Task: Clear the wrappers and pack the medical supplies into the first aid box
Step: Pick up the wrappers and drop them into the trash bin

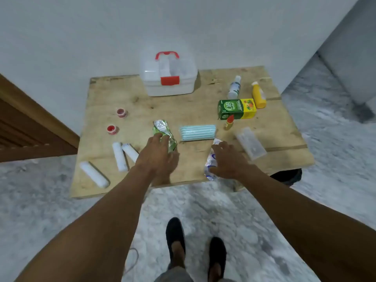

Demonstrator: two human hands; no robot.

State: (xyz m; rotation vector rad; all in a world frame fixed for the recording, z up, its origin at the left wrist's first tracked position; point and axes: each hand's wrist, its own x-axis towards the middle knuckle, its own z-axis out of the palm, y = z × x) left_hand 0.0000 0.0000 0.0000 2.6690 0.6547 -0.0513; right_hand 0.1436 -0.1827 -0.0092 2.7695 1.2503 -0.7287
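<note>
The box (169,78) is seen as clear white with a red handle and red clasp. The masks (197,132) are striped light blue. One wrapper (163,129) is coloured green and silver. A yellow bottle (258,96) and a green and yellow carton (237,109) are seen on the light brown surface (199,94).

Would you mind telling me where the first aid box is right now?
In the head view, the first aid box stands at the far edge of the wooden table, centre-left against the wall, beyond the stack of masks.
</note>
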